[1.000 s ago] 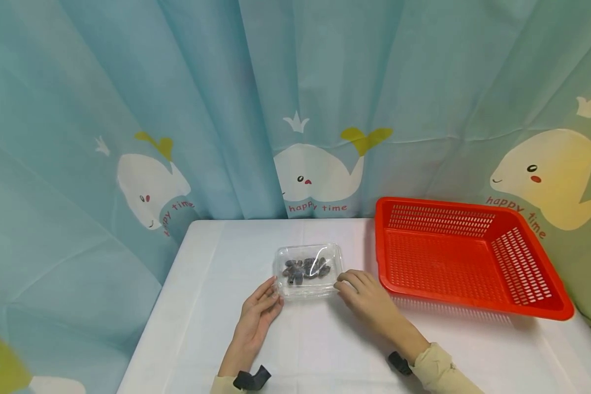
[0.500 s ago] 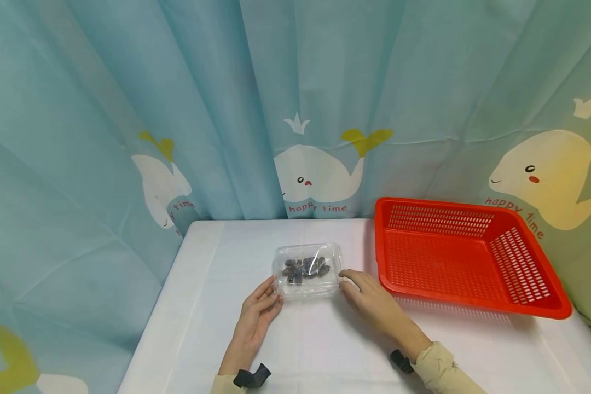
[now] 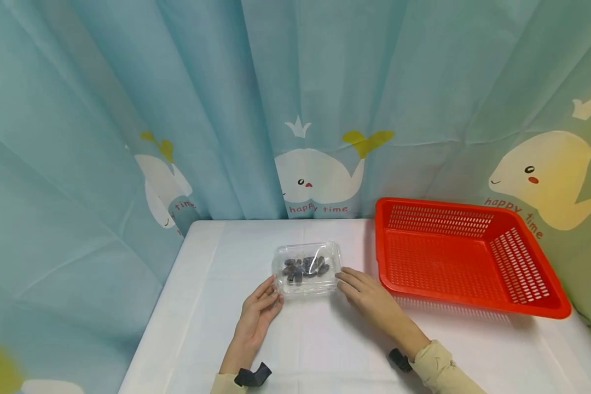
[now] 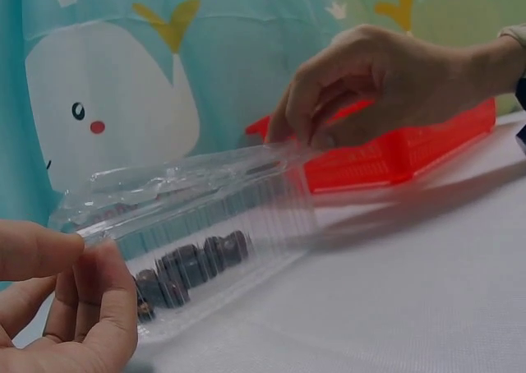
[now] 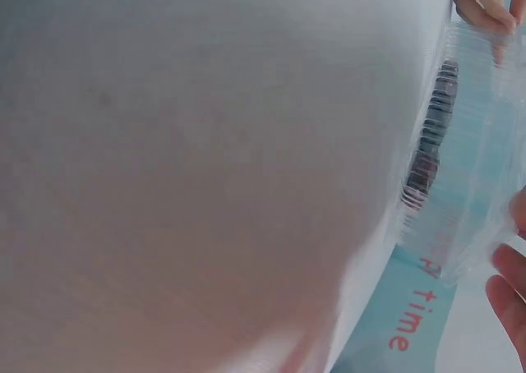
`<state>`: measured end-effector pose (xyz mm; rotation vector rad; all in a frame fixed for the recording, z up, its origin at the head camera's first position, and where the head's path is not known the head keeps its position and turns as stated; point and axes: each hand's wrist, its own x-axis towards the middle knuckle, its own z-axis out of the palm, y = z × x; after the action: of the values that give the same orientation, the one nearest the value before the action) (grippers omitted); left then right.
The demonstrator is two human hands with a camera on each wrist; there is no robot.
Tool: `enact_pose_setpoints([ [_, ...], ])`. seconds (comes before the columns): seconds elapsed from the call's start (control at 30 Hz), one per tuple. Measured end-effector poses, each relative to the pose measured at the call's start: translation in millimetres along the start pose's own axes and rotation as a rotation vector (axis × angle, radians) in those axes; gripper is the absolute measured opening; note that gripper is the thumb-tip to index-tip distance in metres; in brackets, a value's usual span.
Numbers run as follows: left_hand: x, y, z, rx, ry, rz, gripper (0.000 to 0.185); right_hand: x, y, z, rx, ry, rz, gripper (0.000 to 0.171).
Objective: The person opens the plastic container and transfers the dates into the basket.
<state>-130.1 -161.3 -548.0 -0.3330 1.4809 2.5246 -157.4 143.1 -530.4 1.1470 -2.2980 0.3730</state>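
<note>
Hands flank a clear lidded plastic box of dark dates (image 3: 306, 268) on a white-clothed table (image 3: 320, 350): left hand (image 3: 258, 312) pinches its near-left corner, right hand (image 3: 364, 294) grips the right edge. Just right sits an empty red slotted plastic basket (image 3: 465, 257); whale-print blue curtains (image 3: 295, 109) hang behind.

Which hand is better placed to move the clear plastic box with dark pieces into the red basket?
Probably the right hand: it touches the right end of the clear plastic box of dark pieces, on the side where the red slotted plastic basket stands. The left hand is at the far end.
</note>
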Motion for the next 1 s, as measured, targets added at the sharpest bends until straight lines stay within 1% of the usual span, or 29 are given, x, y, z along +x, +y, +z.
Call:
enact_pose_setpoints([
  [0.13, 0.0, -0.6, -0.5, -0.001, 0.002, -0.002, 0.058, 0.8, -0.7, -0.2, -0.029, -0.010, -0.011, 0.028],
  [0.23, -0.6, -0.5, -0.4, -0.007, 0.010, -0.004, 0.059, 2.0, -1.1, 1.3, -0.041, 0.007, -0.020, 0.026],
  [0.4, -1.5, -0.1, 0.2, -0.014, 0.015, -0.005, 0.058, 4.5, -1.8, 5.2, -0.059, 0.045, -0.024, 0.031],
  [0.6, -1.4, 1.3, 0.4, -0.011, 0.000, 0.004, 0.057, 5.7, -2.0, 4.2, -0.076, 0.035, -0.012, 0.033],
  [0.7, -1.1, 1.1, -0.4, -0.018, 0.003, 0.005, 0.057, 5.4, -4.2, 4.2, -0.089, 0.043, -0.001, 0.039],
  [0.77, -1.4, 1.0, -0.4, -0.024, 0.004, 0.003, 0.058, 5.2, -5.5, 5.1, -0.100, 0.066, 0.006, 0.049],
  [0.83, -1.6, 1.0, -0.2, -0.028, 0.004, 0.001, 0.059, 6.0, -6.7, 6.2, -0.101, 0.097, 0.020, 0.053],
  [0.9, -1.6, 0.9, 0.2, -0.035, 0.003, 0.000, 0.059, 7.7, -7.3, 7.3, -0.087, 0.136, 0.038, 0.050],
  [1.0, -1.5, 0.8, 0.9, -0.035, 0.001, 0.001, 0.060, 11.9, -8.5, 7.7, -0.021, 0.199, 0.081, 0.039],
])
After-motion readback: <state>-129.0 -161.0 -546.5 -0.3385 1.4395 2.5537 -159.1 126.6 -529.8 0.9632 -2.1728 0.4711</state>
